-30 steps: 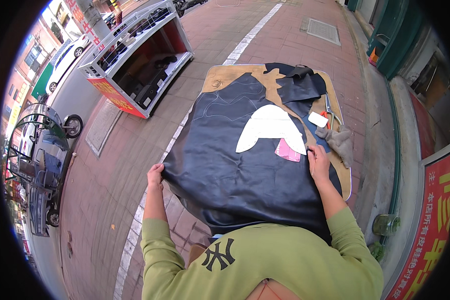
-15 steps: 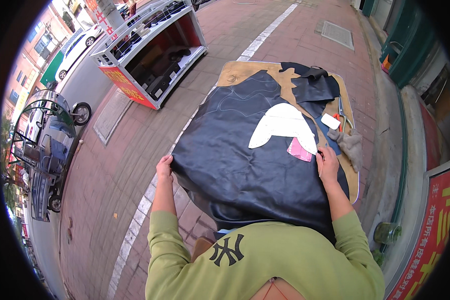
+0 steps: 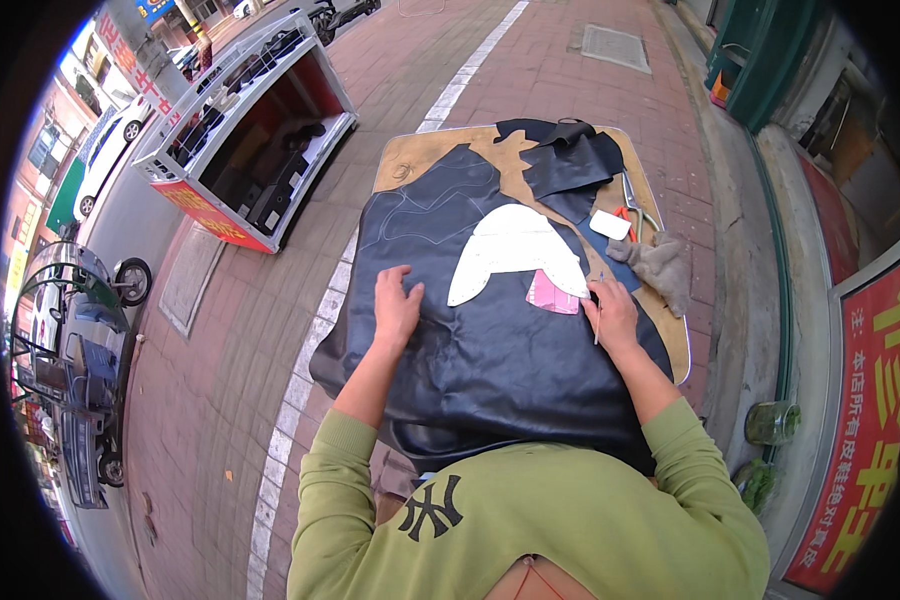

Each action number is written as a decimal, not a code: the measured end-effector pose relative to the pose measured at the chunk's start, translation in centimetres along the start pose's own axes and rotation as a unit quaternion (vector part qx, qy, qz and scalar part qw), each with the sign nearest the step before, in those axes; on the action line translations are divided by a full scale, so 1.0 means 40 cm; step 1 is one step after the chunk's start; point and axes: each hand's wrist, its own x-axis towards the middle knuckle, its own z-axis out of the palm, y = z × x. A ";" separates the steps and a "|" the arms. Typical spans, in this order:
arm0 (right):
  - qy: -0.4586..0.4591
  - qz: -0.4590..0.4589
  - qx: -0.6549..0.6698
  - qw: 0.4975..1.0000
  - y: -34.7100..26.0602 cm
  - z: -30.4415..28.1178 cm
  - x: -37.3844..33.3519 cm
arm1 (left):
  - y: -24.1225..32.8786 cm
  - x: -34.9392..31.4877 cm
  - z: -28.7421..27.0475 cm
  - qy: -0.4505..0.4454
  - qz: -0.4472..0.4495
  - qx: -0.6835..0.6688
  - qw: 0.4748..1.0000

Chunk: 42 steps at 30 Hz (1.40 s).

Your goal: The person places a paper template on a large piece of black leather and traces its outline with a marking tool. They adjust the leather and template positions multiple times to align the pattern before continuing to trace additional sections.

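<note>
A large black leather sheet [image 3: 490,360] covers most of a small wooden table [image 3: 410,160] and hangs over its near edge. My left hand [image 3: 395,305] lies flat on the leather, fingers spread. Near the sheet's right side, my right hand [image 3: 610,310] rests on it and holds a thin pen-like tool. A white paper pattern [image 3: 515,255] and a small pink piece [image 3: 553,295] lie on the leather just beyond my right hand. Smaller black leather pieces [image 3: 570,160] sit at the table's far end.
Scissors with orange handles [image 3: 635,210], a white card [image 3: 610,224] and a grey cloth [image 3: 660,265] lie on the table's right side. A red-and-white cart [image 3: 250,130] stands at the left on the brick pavement. A green jar [image 3: 770,422] stands near a red sign [image 3: 870,420].
My left hand has left the sheet's left edge and moved onto its top. My right hand has stayed near the pink piece. The view has tilted closer over the table.
</note>
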 end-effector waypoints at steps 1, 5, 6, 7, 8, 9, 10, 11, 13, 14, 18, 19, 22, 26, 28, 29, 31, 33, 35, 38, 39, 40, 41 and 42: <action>-0.002 -0.002 -0.002 1.000 -0.001 -0.001 0.000 | 0.049 0.012 0.033 -0.033 -0.017 -0.011 0.999; -0.010 -0.014 -0.015 1.000 -0.019 -0.012 0.003 | 0.175 0.042 0.129 -0.086 0.045 0.069 0.993; -0.022 -0.004 -0.017 1.000 -0.026 -0.018 0.007 | 0.194 0.043 0.147 -0.094 0.098 0.108 0.985; -0.023 -0.026 -0.024 0.999 -0.033 -0.025 0.010 | 0.207 0.040 0.160 -0.141 0.126 0.151 0.970; -0.013 -0.076 -0.037 0.996 -0.041 -0.032 0.016 | 0.219 0.042 0.174 -0.196 0.151 0.218 0.944; -0.013 -0.116 -0.047 0.992 -0.050 -0.040 0.017 | 0.226 0.040 0.186 -0.214 0.160 0.248 0.931; -0.017 -0.151 -0.052 0.987 -0.058 -0.045 0.021 | 0.229 0.041 0.194 -0.239 0.164 0.279 0.916; -0.029 -0.207 -0.059 0.976 -0.065 -0.050 0.026 | 0.230 0.049 0.197 -0.246 0.173 0.285 0.910; -0.113 -0.248 -0.087 0.958 -0.084 -0.034 0.045 | 0.223 0.063 0.202 -0.271 0.182 0.295 0.898; -0.162 -0.263 -0.101 0.946 -0.092 -0.024 0.053 | 0.219 0.069 0.204 -0.278 0.188 0.304 0.891; -0.303 -0.236 -0.201 0.901 -0.128 0.028 0.070 | 0.205 0.087 0.217 -0.261 0.223 0.325 0.881; -0.335 -0.240 -0.227 0.882 -0.134 0.044 0.077 | 0.200 0.088 0.221 -0.251 0.231 0.327 0.882; -0.365 -0.266 -0.287 0.845 -0.158 0.069 0.086 | 0.190 0.103 0.225 -0.251 0.252 0.329 0.875; -0.399 -0.281 -0.236 0.840 -0.194 0.042 0.120 | 0.194 0.119 0.222 -0.279 0.249 0.335 0.865; -0.360 -0.338 -0.234 0.837 -0.216 -0.008 0.142 | 0.198 0.123 0.221 -0.276 0.256 0.343 0.861; -0.279 -0.346 -0.189 0.876 -0.228 -0.041 0.154 | 0.200 0.127 0.221 -0.284 0.251 0.342 0.860; -0.187 -0.340 -0.137 0.911 -0.244 -0.118 0.179 | 0.199 0.137 0.221 -0.290 0.249 0.342 0.858; -0.113 -0.238 -0.059 0.963 -0.209 -0.191 0.249 | 0.198 0.141 0.221 -0.287 0.241 0.336 0.864; -0.083 -0.092 0.006 0.992 -0.131 -0.233 0.351 | 0.200 0.136 0.225 -0.288 0.232 0.333 0.867; -0.006 0.063 0.071 0.995 0.022 -0.231 0.444 | 0.211 0.134 0.229 -0.289 0.213 0.332 0.872; 0.040 0.084 0.057 0.994 0.073 -0.209 0.453 | 0.216 0.134 0.229 -0.290 0.206 0.334 0.873; 0.031 0.119 0.031 0.992 0.120 -0.187 0.442 | 0.221 0.133 0.229 -0.291 0.199 0.336 0.873; 0.019 0.166 0.001 0.986 0.161 -0.163 0.428 | 0.225 0.133 0.229 -0.291 0.196 0.332 0.875; -0.001 0.239 -0.041 0.970 0.191 -0.135 0.416 | 0.229 0.133 0.228 -0.291 0.193 0.329 0.877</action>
